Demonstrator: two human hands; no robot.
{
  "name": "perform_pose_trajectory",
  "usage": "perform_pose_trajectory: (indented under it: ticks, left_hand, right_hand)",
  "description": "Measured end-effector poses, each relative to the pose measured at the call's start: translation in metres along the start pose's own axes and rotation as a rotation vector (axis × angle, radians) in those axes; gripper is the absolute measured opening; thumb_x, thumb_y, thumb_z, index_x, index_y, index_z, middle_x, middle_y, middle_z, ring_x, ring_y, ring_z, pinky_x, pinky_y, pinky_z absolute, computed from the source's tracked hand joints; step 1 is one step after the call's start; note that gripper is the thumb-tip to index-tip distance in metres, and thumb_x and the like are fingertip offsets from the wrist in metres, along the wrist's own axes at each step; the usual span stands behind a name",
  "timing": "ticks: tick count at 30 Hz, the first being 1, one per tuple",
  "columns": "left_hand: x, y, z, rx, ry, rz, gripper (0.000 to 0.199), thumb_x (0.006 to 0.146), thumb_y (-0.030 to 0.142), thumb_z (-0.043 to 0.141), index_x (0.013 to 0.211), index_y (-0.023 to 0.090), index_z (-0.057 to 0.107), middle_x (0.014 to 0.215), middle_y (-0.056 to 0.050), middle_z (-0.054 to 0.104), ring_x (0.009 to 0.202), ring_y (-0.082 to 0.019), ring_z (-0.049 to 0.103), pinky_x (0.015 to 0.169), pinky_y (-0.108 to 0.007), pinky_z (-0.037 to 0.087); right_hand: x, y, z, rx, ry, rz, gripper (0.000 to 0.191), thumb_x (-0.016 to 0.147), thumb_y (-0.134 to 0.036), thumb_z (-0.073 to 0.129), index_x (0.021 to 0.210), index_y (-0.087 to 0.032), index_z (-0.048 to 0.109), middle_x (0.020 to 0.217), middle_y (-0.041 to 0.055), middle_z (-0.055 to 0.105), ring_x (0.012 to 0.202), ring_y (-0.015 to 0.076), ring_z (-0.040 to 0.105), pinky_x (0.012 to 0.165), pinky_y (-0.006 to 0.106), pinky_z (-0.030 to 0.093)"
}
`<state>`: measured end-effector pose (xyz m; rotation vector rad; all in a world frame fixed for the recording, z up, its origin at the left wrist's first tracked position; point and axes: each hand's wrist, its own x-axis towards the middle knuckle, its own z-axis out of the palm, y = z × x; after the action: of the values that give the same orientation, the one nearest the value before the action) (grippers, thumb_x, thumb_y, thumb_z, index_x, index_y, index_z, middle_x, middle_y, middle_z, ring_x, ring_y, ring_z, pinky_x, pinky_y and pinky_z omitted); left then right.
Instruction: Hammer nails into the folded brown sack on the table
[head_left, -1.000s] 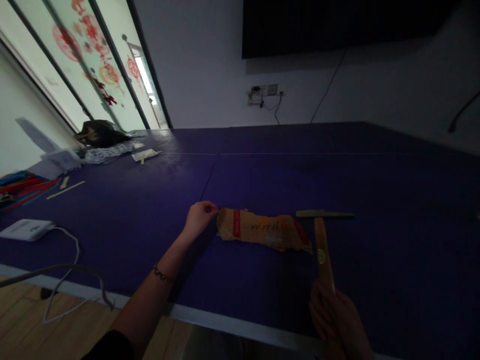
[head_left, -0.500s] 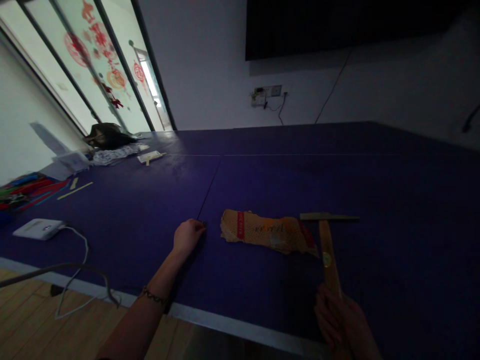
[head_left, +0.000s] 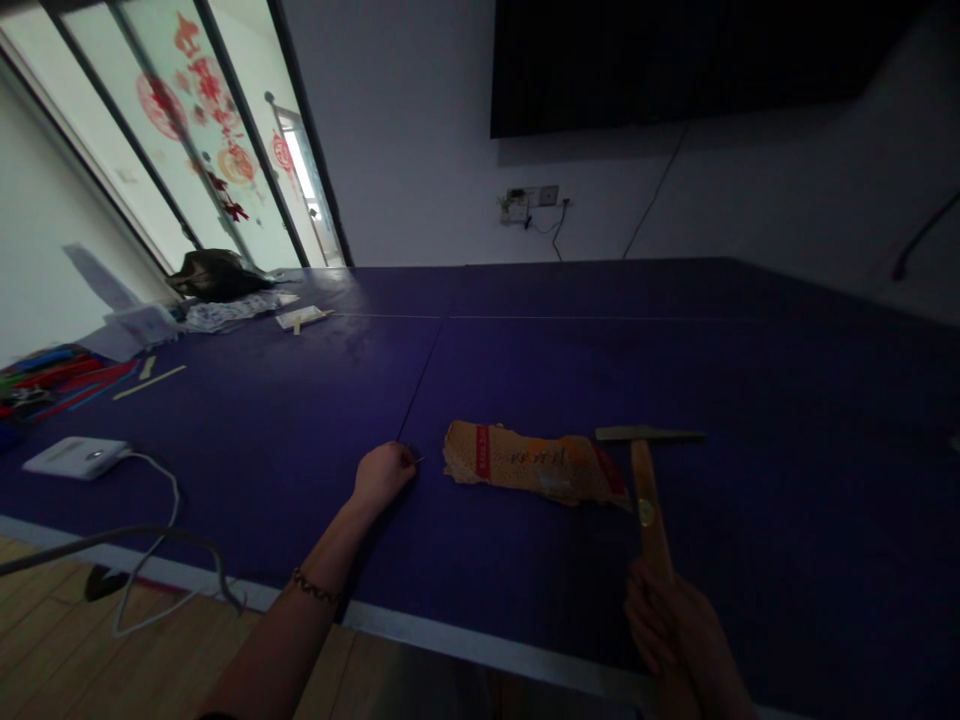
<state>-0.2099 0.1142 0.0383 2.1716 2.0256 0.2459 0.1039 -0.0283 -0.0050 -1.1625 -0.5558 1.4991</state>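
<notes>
My left hand (head_left: pixel 386 474) rests near the table seam with its fingertips pinched. From them sticks out a short, thin, nail-like piece (head_left: pixel 420 459), mostly hidden by the fingers. My right hand (head_left: pixel 679 622) is wrapped round the wooden handle of a hammer (head_left: pixel 651 510). The hammer's long, slim metal head lies crosswise at the far end, above the right end of a torn cardboard strip (head_left: pixel 536 463). That strip lies flat between my two hands, with a red band and dark writing on it.
The purple table (head_left: pixel 540 370) has a pale front edge. At left are a white power bank (head_left: pixel 75 457) with a white cable, coloured strips (head_left: pixel 75 378) and a dark bag (head_left: pixel 214 273). A dark screen (head_left: pixel 675 60) hangs on the wall.
My left hand has shifted slightly right, and the tip of the thin piece now points right, past the fingers. The hammer has moved a little to the left.
</notes>
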Motion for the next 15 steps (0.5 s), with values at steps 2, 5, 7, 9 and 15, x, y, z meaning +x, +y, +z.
perform_pose_trajectory:
  ticks: [2,5,7,9,15]
  left_hand:
    - [-0.001,0.002,0.0,-0.013,0.002,0.006,0.016,0.069,0.02,0.052,0.075,0.019,0.066,0.075,-0.005,0.065,0.072,-0.019,0.06,0.062,-0.023,0.041]
    - [-0.002,0.004,0.001,-0.049,0.024,0.054,0.012,0.067,0.018,0.053,0.073,0.017,0.064,0.074,-0.005,0.064,0.07,-0.019,0.059,0.063,-0.025,0.042]
    - [-0.002,0.006,0.001,-0.117,0.078,0.128,0.01,0.068,0.017,0.053,0.072,0.016,0.062,0.075,-0.005,0.063,0.072,-0.019,0.059,0.066,-0.026,0.043]
    - [-0.003,0.009,0.0,-0.247,0.165,0.228,0.008,0.07,0.017,0.053,0.072,0.016,0.06,0.077,-0.006,0.062,0.077,-0.018,0.058,0.071,-0.026,0.043]
    - [-0.012,0.019,-0.001,-0.766,0.22,0.422,0.015,0.079,0.025,0.049,0.077,0.015,0.059,0.085,-0.006,0.065,0.083,-0.015,0.059,0.079,-0.027,0.044]
  right_hand:
    - [0.0,0.0,0.0,-0.014,0.008,-0.024,0.045,0.056,-0.052,0.068,0.042,-0.017,0.043,0.028,-0.0076,0.038,0.017,0.0039,0.03,0.018,0.017,0.031]
    - [0.001,0.0,0.0,-0.016,0.031,-0.042,0.046,0.057,-0.051,0.068,0.041,-0.017,0.041,0.028,-0.0077,0.037,0.017,0.0036,0.03,0.018,0.016,0.029]
    - [0.003,-0.001,-0.002,-0.013,0.005,-0.017,0.046,0.055,-0.053,0.068,0.041,-0.017,0.041,0.028,-0.0076,0.037,0.017,0.0041,0.03,0.018,0.017,0.028]
    - [0.006,-0.002,-0.005,0.0,-0.024,0.015,0.045,0.053,-0.053,0.069,0.042,-0.018,0.043,0.027,-0.0078,0.038,0.016,0.0051,0.03,0.018,0.018,0.029]
    - [0.009,-0.002,-0.011,0.022,-0.018,0.014,0.041,0.056,-0.051,0.068,0.046,-0.018,0.046,0.028,-0.0087,0.039,0.016,0.0046,0.03,0.02,0.017,0.029]
